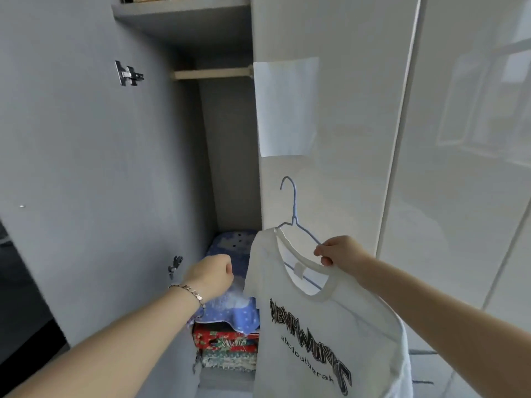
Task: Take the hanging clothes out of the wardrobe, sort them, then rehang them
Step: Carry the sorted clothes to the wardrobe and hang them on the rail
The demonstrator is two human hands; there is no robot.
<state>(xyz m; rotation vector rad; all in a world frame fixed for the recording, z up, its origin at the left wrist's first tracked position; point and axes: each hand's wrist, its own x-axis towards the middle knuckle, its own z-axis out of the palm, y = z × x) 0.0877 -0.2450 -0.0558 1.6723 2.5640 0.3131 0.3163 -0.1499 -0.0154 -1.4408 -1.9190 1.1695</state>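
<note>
I read this as the rehang step: right hand (pixel 334 252) pinches the white T-shirt (pixel 327 320) on its hanger (pixel 293 208) near the door, left hand (pixel 212 271) clenched empty; next, hook onto the bare far rail (pixel 211 73).

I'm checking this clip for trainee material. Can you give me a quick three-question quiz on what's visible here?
1. True or false: the rail inside the wardrobe has clothes hanging on it.
2. Which hand holds the white T-shirt at its collar: A) left, B) right?
3. What colour is the hanger inside the T-shirt?

Key
1. False, the visible stretch is bare.
2. B, the right hand; the left hand is a closed fist by the folded fabrics.
3. Blue.
</note>
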